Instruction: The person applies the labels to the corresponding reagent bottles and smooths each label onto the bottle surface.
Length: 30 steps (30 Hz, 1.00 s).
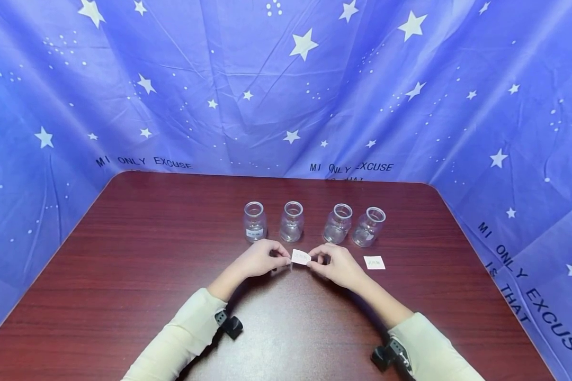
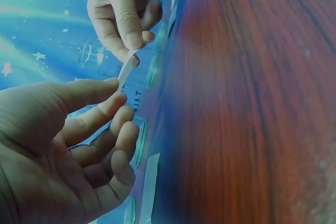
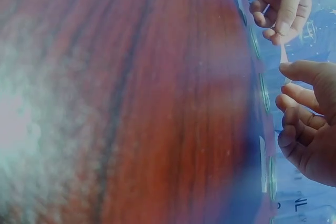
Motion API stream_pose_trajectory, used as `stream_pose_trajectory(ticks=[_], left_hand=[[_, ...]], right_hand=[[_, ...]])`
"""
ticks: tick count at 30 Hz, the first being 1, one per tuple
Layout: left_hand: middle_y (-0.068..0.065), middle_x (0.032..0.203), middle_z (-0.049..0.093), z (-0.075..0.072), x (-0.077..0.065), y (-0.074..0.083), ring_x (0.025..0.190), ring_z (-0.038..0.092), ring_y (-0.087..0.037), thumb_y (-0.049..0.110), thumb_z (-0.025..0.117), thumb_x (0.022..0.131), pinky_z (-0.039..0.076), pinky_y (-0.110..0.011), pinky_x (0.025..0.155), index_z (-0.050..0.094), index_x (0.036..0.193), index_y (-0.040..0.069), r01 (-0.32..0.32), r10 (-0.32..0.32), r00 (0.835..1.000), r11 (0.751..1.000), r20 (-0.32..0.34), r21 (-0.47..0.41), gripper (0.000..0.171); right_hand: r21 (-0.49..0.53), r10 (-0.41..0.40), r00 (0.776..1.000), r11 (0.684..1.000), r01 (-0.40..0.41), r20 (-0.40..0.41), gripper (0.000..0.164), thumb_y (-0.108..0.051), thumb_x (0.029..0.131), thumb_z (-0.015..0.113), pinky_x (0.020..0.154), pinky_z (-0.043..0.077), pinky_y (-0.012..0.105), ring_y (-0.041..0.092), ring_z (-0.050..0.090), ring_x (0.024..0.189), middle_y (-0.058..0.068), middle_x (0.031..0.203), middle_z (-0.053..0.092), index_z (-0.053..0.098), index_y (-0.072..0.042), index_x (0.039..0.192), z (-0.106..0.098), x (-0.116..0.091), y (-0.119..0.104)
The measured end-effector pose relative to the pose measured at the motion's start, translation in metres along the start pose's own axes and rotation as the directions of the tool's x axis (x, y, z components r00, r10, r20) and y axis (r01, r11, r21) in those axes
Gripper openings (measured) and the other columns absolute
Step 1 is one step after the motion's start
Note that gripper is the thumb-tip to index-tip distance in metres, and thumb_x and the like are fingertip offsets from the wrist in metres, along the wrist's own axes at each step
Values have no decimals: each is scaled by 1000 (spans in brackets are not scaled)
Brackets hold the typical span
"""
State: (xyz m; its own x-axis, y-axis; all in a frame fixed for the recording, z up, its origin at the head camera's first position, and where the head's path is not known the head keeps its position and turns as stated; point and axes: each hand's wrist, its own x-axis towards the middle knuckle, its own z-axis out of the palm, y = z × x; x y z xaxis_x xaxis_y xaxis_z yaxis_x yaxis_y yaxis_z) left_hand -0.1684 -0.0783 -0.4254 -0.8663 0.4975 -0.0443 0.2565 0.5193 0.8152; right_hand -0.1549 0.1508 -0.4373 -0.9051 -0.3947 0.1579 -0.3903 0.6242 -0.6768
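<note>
In the head view, a small white paper label [image 1: 301, 257] with faint writing is held between both hands. My left hand [image 1: 264, 259] pinches its left edge between thumb and forefinger. The right hand [image 1: 336, 265] pinches the opposite edge. Both wrist views show the label [image 2: 126, 69] nearly edge-on, stretched between the two sets of fingertips. Just beyond the hands stand several open clear glass jars in a row. The leftmost jar [image 1: 255, 222] bears a white label with dark writing; beside it is a jar [image 1: 292, 222] with no label visible.
Further right stand two more glass jars, one [image 1: 337, 223] left of the other [image 1: 368, 227]. Another white label [image 1: 374, 263] with greenish writing lies on the dark red wooden table [image 1: 124, 264]. Behind the table hangs a blue star-patterned cloth [image 1: 248, 127].
</note>
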Motion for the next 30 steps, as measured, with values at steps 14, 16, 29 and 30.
stream_pose_trajectory(ticks=[14, 16, 29, 30], left_hand=[[-17, 79, 68, 3, -1, 0, 61, 63, -17, 16, 63, 86, 53, -33, 54, 68, 90, 2, 72, -70, 997, 980, 16, -188, 16], [-17, 78, 68, 4, -1, 0, 60, 62, -16, 17, 63, 86, 53, -32, 54, 68, 90, 2, 85, -85, 996, 977, 8, -194, 16], [-18, 77, 67, 9, 0, 2, 60, 63, -20, 13, 59, 85, 52, -32, 53, 67, 88, 1, 75, -78, 997, 978, -9, -197, 15], [-18, 77, 67, 9, 0, 2, 60, 63, -20, 13, 58, 85, 52, -32, 53, 66, 88, 1, 74, -78, 997, 977, -11, -201, 15]], right_hand=[[28, 27, 999, 999, -26, -22, 15, -15, 79, 72, 43, 39, 20, 2, 43, 46, -4, 70, 55, 69, -11, 94, 2, -1, 1], [31, 30, 999, 999, -29, -25, 15, -15, 79, 72, 43, 38, 20, 2, 43, 46, -5, 70, 55, 69, -11, 93, 2, -1, 1], [63, 41, 999, 997, -39, -27, 17, -17, 79, 73, 43, 39, 21, 2, 44, 46, -5, 67, 57, 68, -13, 95, 2, -2, -2], [62, 39, 999, 997, -37, -31, 18, -17, 79, 73, 43, 39, 21, 2, 44, 46, -5, 67, 57, 68, -13, 96, 2, -2, -1]])
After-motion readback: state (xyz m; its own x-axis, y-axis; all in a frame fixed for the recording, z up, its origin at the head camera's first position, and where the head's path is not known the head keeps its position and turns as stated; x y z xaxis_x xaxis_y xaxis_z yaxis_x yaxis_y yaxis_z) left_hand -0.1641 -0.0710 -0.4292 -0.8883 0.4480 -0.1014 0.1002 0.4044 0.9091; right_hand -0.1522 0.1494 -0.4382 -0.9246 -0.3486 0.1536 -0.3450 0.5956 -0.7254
